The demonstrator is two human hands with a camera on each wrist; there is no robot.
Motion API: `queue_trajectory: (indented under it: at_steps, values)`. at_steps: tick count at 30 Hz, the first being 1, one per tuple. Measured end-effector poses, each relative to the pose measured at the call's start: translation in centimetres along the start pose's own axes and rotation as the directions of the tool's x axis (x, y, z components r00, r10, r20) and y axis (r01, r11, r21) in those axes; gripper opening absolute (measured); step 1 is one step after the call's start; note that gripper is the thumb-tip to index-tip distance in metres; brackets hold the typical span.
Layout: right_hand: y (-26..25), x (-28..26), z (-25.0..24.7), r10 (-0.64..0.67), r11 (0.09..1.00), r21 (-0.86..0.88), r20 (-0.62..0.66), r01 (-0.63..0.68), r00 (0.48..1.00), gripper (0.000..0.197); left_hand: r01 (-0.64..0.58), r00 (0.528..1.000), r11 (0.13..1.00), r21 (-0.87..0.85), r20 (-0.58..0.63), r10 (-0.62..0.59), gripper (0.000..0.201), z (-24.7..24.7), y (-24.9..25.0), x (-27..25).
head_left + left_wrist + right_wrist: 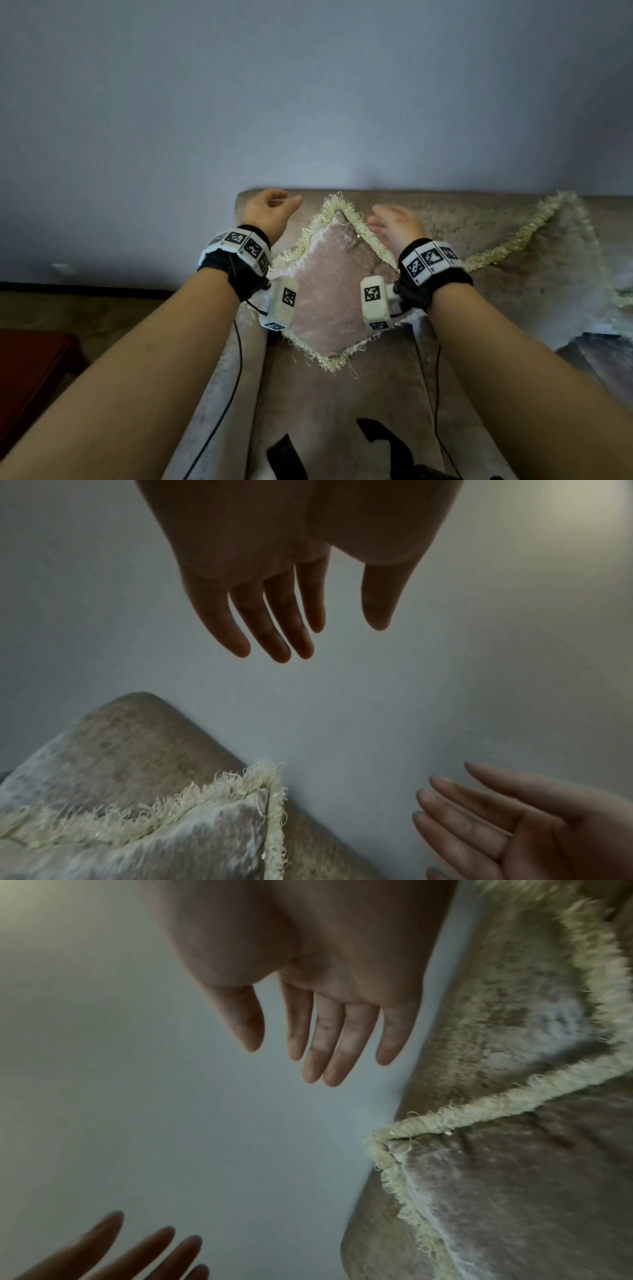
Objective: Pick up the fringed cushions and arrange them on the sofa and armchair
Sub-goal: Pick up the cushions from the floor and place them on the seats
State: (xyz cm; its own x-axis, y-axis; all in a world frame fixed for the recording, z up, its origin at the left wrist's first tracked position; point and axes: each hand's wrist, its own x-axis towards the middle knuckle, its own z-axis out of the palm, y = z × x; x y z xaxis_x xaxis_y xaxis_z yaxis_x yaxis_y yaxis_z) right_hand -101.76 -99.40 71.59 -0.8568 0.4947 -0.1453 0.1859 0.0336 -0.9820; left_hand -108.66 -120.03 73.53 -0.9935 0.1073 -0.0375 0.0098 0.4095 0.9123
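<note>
A pinkish velvet cushion (334, 281) with a cream fringe stands on one corner like a diamond, leaning on the sofa (342, 394) backrest. Its top corner (263, 785) also shows in the left wrist view, and again in the right wrist view as a fringed corner (387, 1139). My left hand (270, 209) hovers left of that corner, fingers straight, holding nothing. My right hand (394, 222) hovers just right of it, fingers straight and empty. A second fringed cushion (548, 260) leans on the backrest further right.
A plain grey-blue wall (308, 102) rises right behind the sofa back. A dark red piece of furniture (30, 370) stands low at the left beside the sofa arm. Black straps (383, 442) lie on the seat near me.
</note>
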Motion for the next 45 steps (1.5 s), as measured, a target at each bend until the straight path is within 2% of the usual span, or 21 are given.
queue_trajectory:
  at_steps: [3,6,10,14,18,20,23,25,27,28,31,34,37,41,45]
  values:
    - [-1.4,-1.0,-0.9,-0.103,0.992,-0.063,0.068,0.107,0.992,0.009,-0.004,0.997,1.0,-0.015,-0.082,0.003,0.046,-0.4,0.7,-2.0]
    - [-2.2,-2.0,-1.0,-0.179,0.975,-0.103,0.148,0.195,0.973,0.012,0.023,0.989,0.999,-0.036,-0.146,-0.028,0.046,-0.7,0.6,-4.7]
    - [-3.3,-4.4,1.2,-0.25,0.947,-0.118,0.308,0.298,0.918,0.009,0.094,0.961,0.995,-0.045,-0.256,-0.103,0.047,-2.4,-0.4,-9.0]
    - [-4.1,-8.7,5.8,-0.288,0.915,-0.115,0.483,0.386,0.827,0.011,0.141,0.892,0.989,-0.052,-0.427,-0.15,0.044,-7.5,-1.8,-14.1]
    - [-5.0,-14.3,11.6,-0.296,0.907,-0.07,0.598,0.416,0.745,0.013,0.171,0.794,0.984,-0.058,-0.583,-0.172,0.043,-13.5,-3.6,-20.1]
    - [-5.5,-17.7,15.1,-0.294,0.905,-0.033,0.673,0.424,0.679,0.013,0.191,0.728,0.979,-0.067,-0.659,-0.187,0.042,-16.6,-5.0,-23.5]
    - [-5.2,-23.6,20.4,-0.284,0.885,-0.002,0.79,0.465,0.544,0.022,0.262,0.635,0.961,-0.088,-0.734,-0.24,0.042,-21.1,-7.6,-29.6]
    - [-4.8,-27.8,23.9,-0.273,0.883,0.029,0.843,0.468,0.463,0.02,0.313,0.56,0.942,-0.123,-0.777,-0.288,0.041,-24.4,-9.8,-33.8]
    - [-4.2,-33.2,27.9,-0.269,0.872,0.065,0.891,0.485,0.364,0.016,0.338,0.464,0.926,-0.167,-0.827,-0.318,0.041,-28.4,-12.3,-39.0]
    - [-4.0,-34.2,28.5,-0.274,0.865,0.07,0.895,0.497,0.351,0.016,0.334,0.443,0.923,-0.192,-0.832,-0.334,0.041,-29.1,-13.1,-39.9]
    - [-3.0,-42.0,33.4,-0.262,0.844,0.116,0.941,0.523,0.214,0.019,0.321,0.3,0.905,-0.279,-0.877,-0.376,0.041,-34.2,-16.8,-46.8]
    - [-2.7,-49.4,37.9,-0.259,0.825,0.159,0.959,0.543,0.114,0.018,0.302,0.191,0.901,-0.311,-0.906,-0.377,0.038,-38.9,-19.7,-53.0]
    - [-1.8,-57.1,42.2,-0.247,0.819,0.203,0.969,0.537,0.01,0.015,0.295,0.075,0.884,-0.364,-0.913,-0.401,0.037,-42.5,-22.5,-59.7]
    - [0.7,-68.2,46.6,-0.182,0.839,0.236,0.971,0.49,-0.157,0.009,0.274,-0.128,0.843,-0.462,-0.887,-0.444,0.038,-45.3,-25.7,-69.6]
    - [4.3,-79.2,50.2,-0.074,0.852,0.235,0.938,0.468,-0.337,0.004,0.227,-0.329,0.789,-0.571,-0.808,-0.49,0.044,-46.3,-29.0,-78.5]
